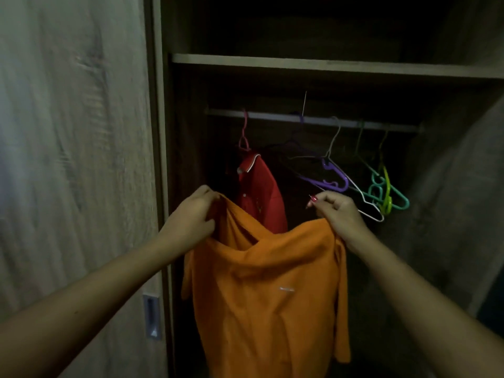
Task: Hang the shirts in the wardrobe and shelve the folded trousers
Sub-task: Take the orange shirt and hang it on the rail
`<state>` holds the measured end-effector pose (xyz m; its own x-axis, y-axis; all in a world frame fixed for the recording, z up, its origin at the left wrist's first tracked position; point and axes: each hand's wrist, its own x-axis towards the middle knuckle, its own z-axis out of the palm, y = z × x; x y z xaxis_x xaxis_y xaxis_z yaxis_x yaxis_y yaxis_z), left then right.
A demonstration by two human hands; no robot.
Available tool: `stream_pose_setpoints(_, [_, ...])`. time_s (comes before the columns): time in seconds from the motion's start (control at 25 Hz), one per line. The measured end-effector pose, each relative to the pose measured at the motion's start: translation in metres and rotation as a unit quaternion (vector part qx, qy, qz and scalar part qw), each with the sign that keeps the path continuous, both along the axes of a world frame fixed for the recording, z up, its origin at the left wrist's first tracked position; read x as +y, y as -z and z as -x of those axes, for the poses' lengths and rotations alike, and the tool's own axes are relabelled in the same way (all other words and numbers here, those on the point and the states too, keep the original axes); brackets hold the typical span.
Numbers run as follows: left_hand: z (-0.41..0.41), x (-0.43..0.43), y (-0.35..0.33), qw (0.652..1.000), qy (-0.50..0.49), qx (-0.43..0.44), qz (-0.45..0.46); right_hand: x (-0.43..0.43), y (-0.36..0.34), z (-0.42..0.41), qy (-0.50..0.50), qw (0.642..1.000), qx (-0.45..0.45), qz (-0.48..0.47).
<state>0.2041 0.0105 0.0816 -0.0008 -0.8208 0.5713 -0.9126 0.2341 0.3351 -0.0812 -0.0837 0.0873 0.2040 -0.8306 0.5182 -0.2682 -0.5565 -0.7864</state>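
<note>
Our left hand [192, 214] and right hand [336, 211] each curl their fingers tight on the shoulders of a soft, creased orange fabric shirt [267, 290], holding it before the open wooden wardrobe [300, 60]. Behind it, 1 red collared shirt [259, 195] hangs from a thin pink hanger [244, 132] on the metal rail [226, 112].

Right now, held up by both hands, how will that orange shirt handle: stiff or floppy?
Probably floppy: the orange shirt sags in folds between the left hand and right hand. Likely light, since finger grips at its top edge alone carry it.
</note>
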Motion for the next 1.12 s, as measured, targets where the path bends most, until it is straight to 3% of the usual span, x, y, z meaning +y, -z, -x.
stream_pose_setpoints(0.08, [0.003, 0.0, -0.015, 0.998, 0.027, 0.026, 0.057, -0.023, -0.008, -0.016, 0.056, 0.992, 0.067, 0.088])
stream_pose_setpoints(0.2, [0.008, -0.001, -0.025, 0.996, 0.039, -0.003, 0.082, -0.062, -0.033, -0.019, 0.198, 0.928, 0.198, 0.248])
stream_pose_setpoints(0.28, [0.006, -0.004, -0.024, 0.996, 0.056, -0.02, 0.072, -0.084, -0.046, -0.012, 0.282, 0.884, 0.26, 0.268])
stream_pose_setpoints(0.36, [0.002, -0.006, -0.025, 0.996, 0.067, -0.018, 0.065, -0.1, -0.051, -0.008, 0.342, 0.861, 0.301, 0.228])
stream_pose_setpoints(0.48, [-0.007, -0.008, -0.027, 0.996, 0.053, -0.011, 0.069, -0.111, -0.051, -0.015, 0.306, 0.896, 0.289, 0.142])
stream_pose_setpoints(0.64, [-0.021, -0.014, -0.028, 0.997, 0.024, -0.03, 0.072, -0.112, -0.053, -0.04, 0.255, 0.954, 0.147, 0.056])
stream_pose_setpoints(0.72, [-0.025, -0.016, -0.029, 0.998, 0.007, -0.034, 0.052, -0.108, -0.057, -0.054, 0.246, 0.962, 0.117, 0.022])
stream_pose_setpoints(0.84, [-0.025, -0.017, -0.029, 0.999, -0.007, -0.035, 0.032, -0.093, -0.047, -0.065, 0.219, 0.974, 0.021, 0.044])
stream_pose_setpoints(0.96, [-0.024, -0.019, -0.027, 1.0, -0.009, -0.024, 0.006, -0.077, 0.012, -0.06, 0.185, 0.98, -0.04, 0.066])
stream_pose_setpoints(1.12, [-0.017, -0.021, -0.03, 0.996, 0.012, 0.061, -0.066, -0.062, 0.06, -0.05, 0.174, 0.983, -0.064, -0.009])
